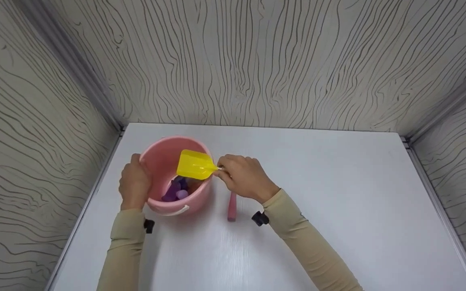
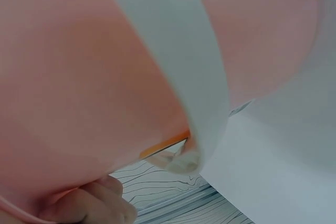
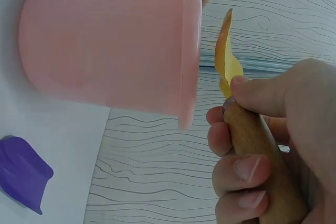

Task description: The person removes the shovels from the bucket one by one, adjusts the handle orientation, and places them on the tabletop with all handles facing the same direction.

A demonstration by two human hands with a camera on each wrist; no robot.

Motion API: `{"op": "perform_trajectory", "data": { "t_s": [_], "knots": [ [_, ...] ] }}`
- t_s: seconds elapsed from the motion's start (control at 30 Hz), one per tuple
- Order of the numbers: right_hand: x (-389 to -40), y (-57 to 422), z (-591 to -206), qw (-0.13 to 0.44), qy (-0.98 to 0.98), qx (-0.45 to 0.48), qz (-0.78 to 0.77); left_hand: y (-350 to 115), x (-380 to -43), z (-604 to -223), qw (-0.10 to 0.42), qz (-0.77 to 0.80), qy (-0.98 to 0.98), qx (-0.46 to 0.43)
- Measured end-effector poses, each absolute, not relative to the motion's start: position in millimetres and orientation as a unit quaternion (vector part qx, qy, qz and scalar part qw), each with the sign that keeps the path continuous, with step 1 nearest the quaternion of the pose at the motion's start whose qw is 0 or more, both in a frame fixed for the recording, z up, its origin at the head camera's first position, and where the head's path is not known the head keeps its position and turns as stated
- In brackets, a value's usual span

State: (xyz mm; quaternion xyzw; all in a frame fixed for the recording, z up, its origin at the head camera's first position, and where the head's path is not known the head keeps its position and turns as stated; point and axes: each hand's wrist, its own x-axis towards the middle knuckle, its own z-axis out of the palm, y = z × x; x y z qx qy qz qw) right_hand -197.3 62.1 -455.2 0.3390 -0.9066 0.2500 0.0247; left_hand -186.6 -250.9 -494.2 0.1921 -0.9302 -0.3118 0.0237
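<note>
A pink bucket [image 1: 200, 202] with a white handle [image 2: 173, 35] stands upright at the left of the table. My left hand [image 1: 134, 182] grips its rim on the left side. My right hand [image 1: 247, 178] holds a yellow toy shovel [image 1: 194, 165] by its wooden handle [image 3: 257, 150], fingers wrapped round and thumb near the blade. In the head view the blade overlaps the bucket's opening, and in the right wrist view it stands beyond the rim. Several small purple things [image 1: 172, 192] lie at the bottom of the bucket, partly covered by the blade.
A pink tool handle [image 1: 231, 207] lies on the white table [image 1: 338, 194] near my right hand, which hides its far part. The right wrist view shows a purple shovel blade [image 3: 23, 171] on the table. Wood-patterned walls [image 1: 241, 64] enclose the back and sides.
</note>
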Motion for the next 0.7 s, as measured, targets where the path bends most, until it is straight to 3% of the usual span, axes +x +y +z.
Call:
{"op": "perform_trajectory", "data": {
  "t_s": [0.3,0.7],
  "knots": [
    [-190.0,72.0,-465.1,0.014,-0.896,0.32,0.306,-252.2,-186.7,-493.6,0.015,-0.317,-0.927,0.199],
    [-176.9,84.8,-483.0,0.001,-0.896,0.239,0.375,-251.2,-184.4,-494.6,0.041,-0.32,-0.927,0.192]
  ]
}}
